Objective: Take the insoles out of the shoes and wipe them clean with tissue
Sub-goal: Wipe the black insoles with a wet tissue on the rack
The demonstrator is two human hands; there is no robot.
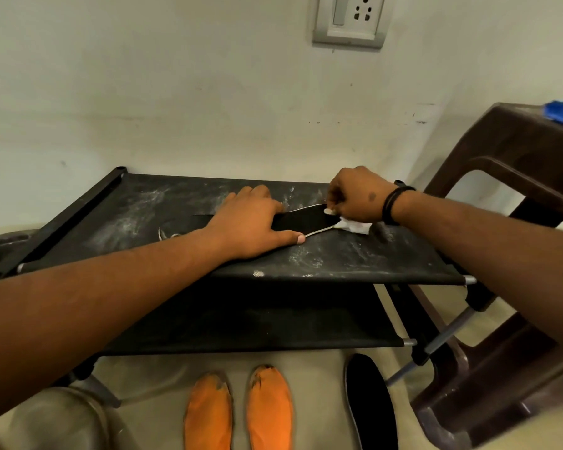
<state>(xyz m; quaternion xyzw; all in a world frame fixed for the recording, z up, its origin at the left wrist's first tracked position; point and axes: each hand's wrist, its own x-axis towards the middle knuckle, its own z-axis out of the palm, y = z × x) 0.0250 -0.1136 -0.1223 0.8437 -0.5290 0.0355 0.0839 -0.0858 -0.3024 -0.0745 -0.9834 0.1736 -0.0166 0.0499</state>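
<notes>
A black fabric shoe rack (355,258) stands against the wall. A black insole (301,220) lies on its dusty top shelf, toward the right rear corner. The left hand (251,222) presses flat on it, fingers straight; the right hand (355,198) pinches a white tissue (355,226) at the insole's right end.

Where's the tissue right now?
In the head view the tissue is bunched in the right hand, right of centre on the rack's top shelf, pressed at one end of the black insole.
</notes>
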